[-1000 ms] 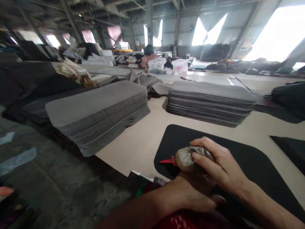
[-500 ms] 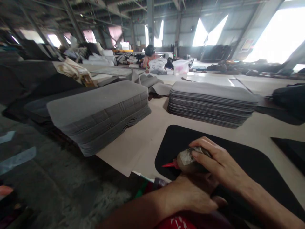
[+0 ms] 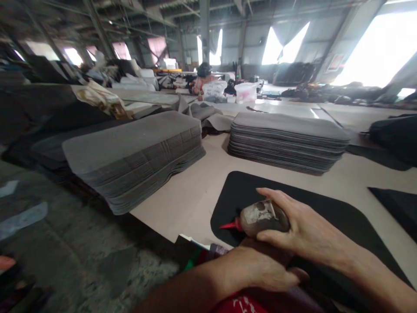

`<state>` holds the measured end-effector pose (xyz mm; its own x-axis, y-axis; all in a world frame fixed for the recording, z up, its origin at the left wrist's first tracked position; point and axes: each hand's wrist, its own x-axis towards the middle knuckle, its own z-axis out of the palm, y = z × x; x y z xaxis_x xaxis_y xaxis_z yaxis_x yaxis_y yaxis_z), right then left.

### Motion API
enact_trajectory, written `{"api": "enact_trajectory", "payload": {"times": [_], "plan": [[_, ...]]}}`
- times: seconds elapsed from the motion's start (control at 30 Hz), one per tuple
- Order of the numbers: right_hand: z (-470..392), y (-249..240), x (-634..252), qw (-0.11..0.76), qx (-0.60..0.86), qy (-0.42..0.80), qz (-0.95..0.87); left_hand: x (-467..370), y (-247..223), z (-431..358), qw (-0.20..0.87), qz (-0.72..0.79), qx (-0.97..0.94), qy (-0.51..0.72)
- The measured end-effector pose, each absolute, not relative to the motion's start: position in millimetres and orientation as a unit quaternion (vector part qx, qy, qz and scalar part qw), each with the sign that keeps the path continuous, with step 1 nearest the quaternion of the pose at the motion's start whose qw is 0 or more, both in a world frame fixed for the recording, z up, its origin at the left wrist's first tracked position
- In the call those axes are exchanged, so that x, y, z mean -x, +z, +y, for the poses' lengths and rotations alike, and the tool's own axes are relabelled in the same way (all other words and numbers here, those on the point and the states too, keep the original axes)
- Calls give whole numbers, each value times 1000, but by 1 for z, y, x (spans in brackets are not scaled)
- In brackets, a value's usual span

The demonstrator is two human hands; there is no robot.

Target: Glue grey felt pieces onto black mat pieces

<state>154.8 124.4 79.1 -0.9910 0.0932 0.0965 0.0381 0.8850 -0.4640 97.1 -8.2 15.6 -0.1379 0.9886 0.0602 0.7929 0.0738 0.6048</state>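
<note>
My right hand (image 3: pixel 299 226) is around a dirty, pale squeeze bottle (image 3: pixel 260 217) with a red pointed nozzle and a worn label. Its thumb lies along the near side, while the fingers arch over the far side, one fingertip lifted. The bottle is tilted nearly flat, its nozzle pointing left just over a black sheet (image 3: pixel 339 213) with rounded corners. My left hand (image 3: pixel 263 267) crosses in front, beneath the bottle and right hand. Its thumb points right; the other fingers are hidden, so their hold cannot be seen.
Two tall stacks of grey sheets stand beyond: a left stack (image 3: pixel 137 139) at the table edge and a right stack (image 3: pixel 286 139). Another black piece (image 3: pixel 397 208) lies at right. Crumpled grey material (image 3: pixel 211 115) sits between the stacks. A person (image 3: pixel 203 78) is far back.
My right thumb and fingers have spread wider on the bottle, exposing more of its label. The bottle has shifted slightly left. My left hand has barely moved.
</note>
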Motion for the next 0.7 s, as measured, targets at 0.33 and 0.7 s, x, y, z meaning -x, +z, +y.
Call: {"api": "enact_trajectory", "payload": {"times": [0.33,0.7], "plan": [[118,77,-153,106,6,220,-970,-97,7,-6,171,689,-642,290],[120,76,-154,71,-15,251,-965,-100,-4,-6,207,690,-628,296]]}}
